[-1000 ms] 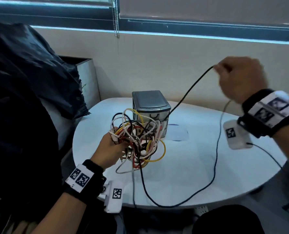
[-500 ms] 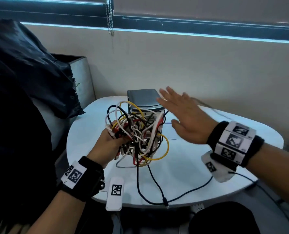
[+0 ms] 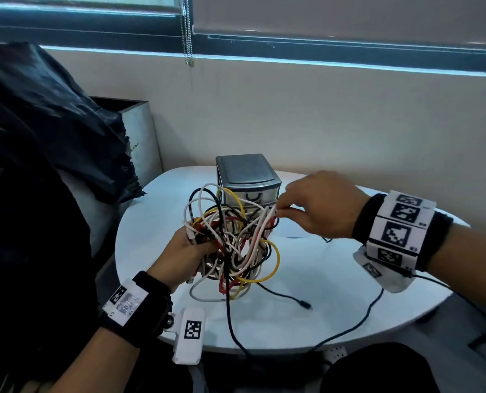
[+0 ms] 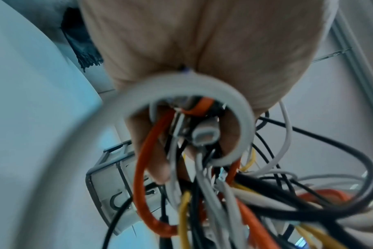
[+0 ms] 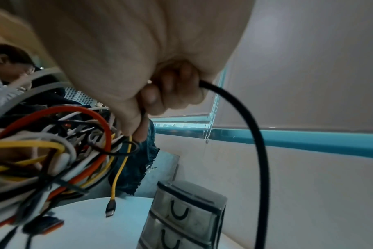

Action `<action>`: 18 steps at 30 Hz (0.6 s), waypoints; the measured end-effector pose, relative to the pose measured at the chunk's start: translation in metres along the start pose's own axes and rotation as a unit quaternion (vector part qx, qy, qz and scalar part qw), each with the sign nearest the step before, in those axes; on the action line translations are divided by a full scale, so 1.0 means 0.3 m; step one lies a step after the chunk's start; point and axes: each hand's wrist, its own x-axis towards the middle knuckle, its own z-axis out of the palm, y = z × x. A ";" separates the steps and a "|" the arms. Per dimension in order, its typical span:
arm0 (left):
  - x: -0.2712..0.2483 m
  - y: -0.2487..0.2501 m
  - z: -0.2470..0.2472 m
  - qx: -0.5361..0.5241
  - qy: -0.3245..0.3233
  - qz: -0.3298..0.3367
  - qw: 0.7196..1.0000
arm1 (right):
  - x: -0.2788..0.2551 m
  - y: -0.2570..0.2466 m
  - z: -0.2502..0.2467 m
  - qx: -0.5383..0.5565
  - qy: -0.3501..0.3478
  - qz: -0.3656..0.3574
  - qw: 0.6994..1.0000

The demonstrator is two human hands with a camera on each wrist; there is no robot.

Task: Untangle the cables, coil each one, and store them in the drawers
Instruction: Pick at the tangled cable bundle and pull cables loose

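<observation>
A tangle of white, black, red and yellow cables (image 3: 233, 239) hangs just above the white table (image 3: 329, 282), in front of the small grey drawer unit (image 3: 247, 177). My left hand (image 3: 193, 248) grips the tangle from the left; in the left wrist view its fingers (image 4: 158, 168) curl round several strands. My right hand (image 3: 285, 212) pinches at the tangle's upper right edge. The right wrist view shows its curled fingers (image 5: 181, 94) holding a black cable (image 5: 258, 138) that loops down. A black cable end with its plug (image 3: 304, 304) lies on the table.
A yellow cable with a black plug (image 5: 110, 208) dangles from the tangle near the drawers (image 5: 187, 217). A black bag (image 3: 51, 123) and a grey bin (image 3: 139, 129) stand left of the table. A power strip (image 3: 335, 353) lies below the table's front edge. Another person (image 5: 9, 67) sits behind.
My right hand came down from holding a black cable high at the right, passed open over the drawers, and now pinches at the tangle. The left hand keeps its grip.
</observation>
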 end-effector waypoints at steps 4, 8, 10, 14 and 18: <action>0.003 0.016 0.007 -0.055 0.014 -0.011 0.998 | 0.028 0.085 -0.081 -0.021 0.116 0.066 0.991; 0.016 0.040 -0.005 -0.048 0.025 0.002 0.999 | 0.055 0.193 -0.181 0.011 0.235 0.148 0.960; 0.016 0.037 -0.021 -0.038 0.029 0.006 0.999 | 0.057 0.268 -0.244 0.014 0.275 0.188 0.943; -0.004 0.017 -0.042 -0.036 0.045 0.008 0.998 | 0.033 0.399 -0.351 0.055 0.370 0.296 0.879; -0.013 0.044 -0.019 -0.061 0.045 0.044 0.996 | 0.039 0.412 -0.351 -0.001 0.316 0.339 0.886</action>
